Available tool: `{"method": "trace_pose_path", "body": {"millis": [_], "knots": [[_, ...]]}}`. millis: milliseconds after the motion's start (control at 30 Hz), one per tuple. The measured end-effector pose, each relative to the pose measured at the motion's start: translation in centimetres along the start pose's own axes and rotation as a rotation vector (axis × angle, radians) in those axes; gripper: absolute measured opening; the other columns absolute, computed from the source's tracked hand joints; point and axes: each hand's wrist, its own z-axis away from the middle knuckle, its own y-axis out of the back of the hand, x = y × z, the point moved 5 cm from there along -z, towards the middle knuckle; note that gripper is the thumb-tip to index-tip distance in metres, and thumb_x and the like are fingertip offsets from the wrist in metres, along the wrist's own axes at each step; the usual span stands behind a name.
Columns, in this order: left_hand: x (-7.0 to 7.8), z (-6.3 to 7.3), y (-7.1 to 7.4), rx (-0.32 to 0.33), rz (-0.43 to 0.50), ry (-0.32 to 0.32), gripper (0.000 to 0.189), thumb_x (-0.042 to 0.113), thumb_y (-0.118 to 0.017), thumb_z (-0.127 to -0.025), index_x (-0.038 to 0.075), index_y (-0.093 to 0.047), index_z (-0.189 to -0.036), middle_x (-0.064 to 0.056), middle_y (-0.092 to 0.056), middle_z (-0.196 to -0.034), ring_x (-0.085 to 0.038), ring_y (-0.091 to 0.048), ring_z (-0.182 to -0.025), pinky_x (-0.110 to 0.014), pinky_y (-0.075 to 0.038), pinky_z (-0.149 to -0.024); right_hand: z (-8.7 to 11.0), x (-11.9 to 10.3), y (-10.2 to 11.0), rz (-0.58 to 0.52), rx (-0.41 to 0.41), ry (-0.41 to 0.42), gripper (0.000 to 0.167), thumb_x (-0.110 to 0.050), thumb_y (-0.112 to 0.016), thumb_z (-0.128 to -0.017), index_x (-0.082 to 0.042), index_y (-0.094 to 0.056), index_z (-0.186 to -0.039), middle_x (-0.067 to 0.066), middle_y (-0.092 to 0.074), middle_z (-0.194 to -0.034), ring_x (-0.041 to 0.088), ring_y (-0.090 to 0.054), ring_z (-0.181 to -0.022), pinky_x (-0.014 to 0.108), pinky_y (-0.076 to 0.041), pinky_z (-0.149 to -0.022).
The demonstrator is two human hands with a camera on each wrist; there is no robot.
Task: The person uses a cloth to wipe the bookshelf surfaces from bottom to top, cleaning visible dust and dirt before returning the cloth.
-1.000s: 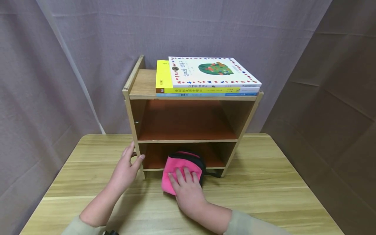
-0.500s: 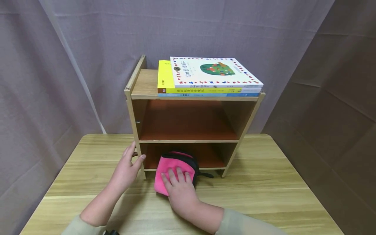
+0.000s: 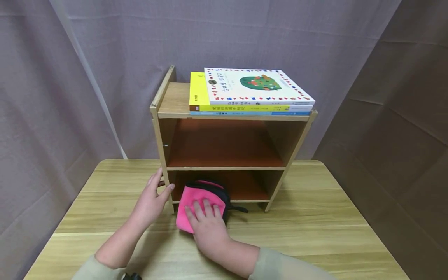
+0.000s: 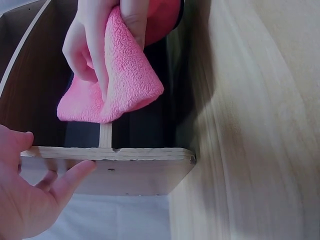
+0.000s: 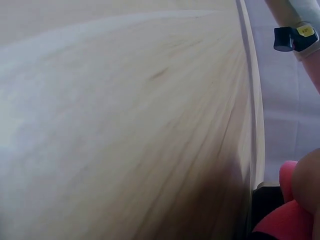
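Observation:
In the head view my right hand [image 3: 211,235] holds a pink fleecy cloth [image 3: 183,206] with black edging and a black loop at its right. The left wrist view shows the cloth [image 4: 132,85] bunched between the fingers and thumb of that hand. It is at the front of the bottom shelf board, near the left side panel. My left hand [image 3: 150,200] grips the left side panel of the wooden shelf unit [image 3: 224,168], thumb by the front edge and fingers on the outer side. Part of the bottom board is hidden behind the cloth.
Several books [image 3: 259,85] lie stacked on top of the unit, a white one uppermost over a yellow one. The unit stands on a wood-grain table [image 3: 315,233]. A grey curtain [image 3: 115,39] hangs behind and along the sides.
My right hand and the pink cloth have moved left along the front of the bottom shelf. My left hand stays at the side panel.

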Motion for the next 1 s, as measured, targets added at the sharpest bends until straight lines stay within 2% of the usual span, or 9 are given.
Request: {"method": "trace_pose_path", "body": {"millis": [167, 367, 567, 833, 1000], "knots": [[0.2, -0.1, 0.1, -0.003, 0.018, -0.020, 0.066, 0.031, -0.057, -0.102, 0.031, -0.023, -0.158, -0.009, -0.037, -0.151, -0.035, -0.048, -0.130, -0.050, -0.052, -0.094, -0.3, -0.3, 0.2, 0.002, -0.018, -0.003, 0.065, -0.044, -0.067, -0.089, -0.028, -0.047, -0.148, 0.005, -0.043, -0.148, 0.034, -0.039, -0.135, 0.052, -0.039, -0.103], [0.3, -0.1, 0.1, -0.002, 0.031, -0.022, 0.064, 0.030, -0.057, -0.102, 0.027, -0.025, -0.158, -0.011, -0.039, -0.150, -0.036, -0.048, -0.129, -0.048, -0.053, -0.092, -0.9, -0.9, 0.4, 0.002, -0.044, 0.000, 0.063, -0.046, -0.063, -0.091, -0.029, -0.045, -0.149, 0.004, -0.042, -0.149, 0.033, -0.037, -0.136, 0.051, -0.038, -0.104], [0.3, -0.1, 0.2, -0.001, 0.035, -0.020, 0.065, 0.029, -0.058, -0.102, 0.030, -0.025, -0.158, -0.013, -0.037, -0.151, -0.037, -0.050, -0.127, -0.045, -0.055, -0.089, -1.3, -1.4, 0.5, 0.000, -0.053, 0.004, 0.066, -0.046, -0.065, -0.090, -0.028, -0.044, -0.150, 0.004, -0.041, -0.150, 0.033, -0.037, -0.136, 0.051, -0.038, -0.103], [1.4, 0.0, 0.9, 0.024, 0.018, -0.041, 0.068, 0.036, -0.059, -0.100, 0.018, -0.027, -0.157, -0.012, -0.038, -0.153, -0.035, -0.049, -0.129, -0.055, -0.048, -0.096, -1.4, -1.6, 0.8, 0.003, -0.013, 0.007, 0.059, -0.041, -0.064, -0.092, -0.029, -0.047, -0.148, 0.004, -0.042, -0.148, 0.033, -0.039, -0.134, 0.050, -0.039, -0.101], [2.5, -0.1, 1.8, 0.061, 0.067, -0.090, 0.070, 0.037, -0.058, -0.101, 0.016, -0.023, -0.158, -0.015, -0.037, -0.152, -0.035, -0.048, -0.129, -0.051, -0.051, -0.094, -1.4, -1.6, 1.0, -0.012, 0.022, 0.001, 0.063, -0.045, -0.066, -0.090, -0.030, -0.047, -0.147, 0.004, -0.045, -0.146, 0.032, -0.041, -0.132, 0.049, -0.040, -0.101]]}}
